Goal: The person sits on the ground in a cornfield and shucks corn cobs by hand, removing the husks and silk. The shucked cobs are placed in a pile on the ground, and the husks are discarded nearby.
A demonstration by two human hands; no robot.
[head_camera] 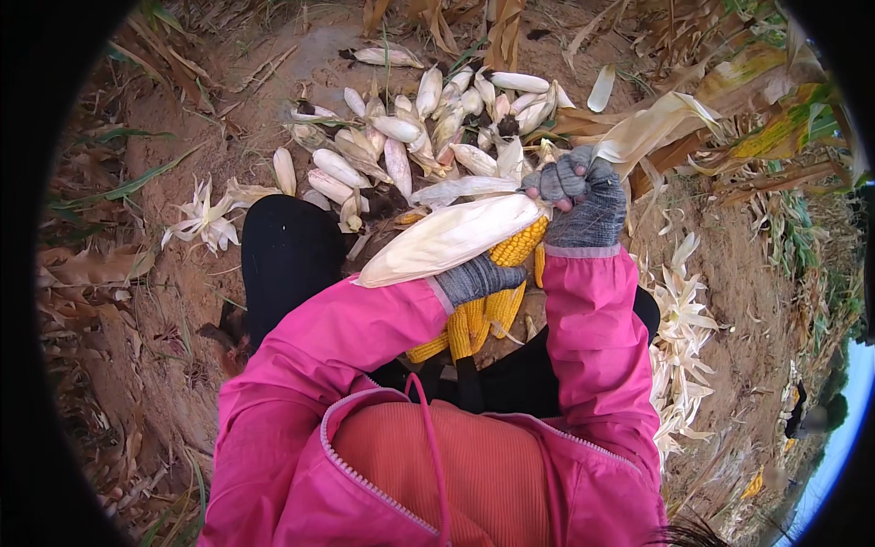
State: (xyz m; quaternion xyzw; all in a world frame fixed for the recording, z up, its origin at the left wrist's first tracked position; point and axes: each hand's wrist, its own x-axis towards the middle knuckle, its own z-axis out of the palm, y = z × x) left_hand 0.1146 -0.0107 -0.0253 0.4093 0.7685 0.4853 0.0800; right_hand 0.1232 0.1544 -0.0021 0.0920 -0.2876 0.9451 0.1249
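Note:
In a grey knit glove, my left hand (478,279) grips an ear of corn (517,245) whose yellow kernels show near its right end. A pale husk leaf (448,236) still covers its upper side and extends left over my sleeve. At the ear's right end, my right hand (574,195), in a matching fingertip-less glove, is closed on peeled-back husk (649,133) that sticks out to the upper right. Below my left hand lie several bare yellow cobs (472,321) between my legs, partly hidden by my arm.
A heap of ears in husk (396,130) lies on the bare soil ahead. Stripped husks (680,328) are piled at right, with another husk (205,217) at left. Dry corn stalks and leaves (738,89) border the upper right. My black-clad knee (290,253) is left of the heap.

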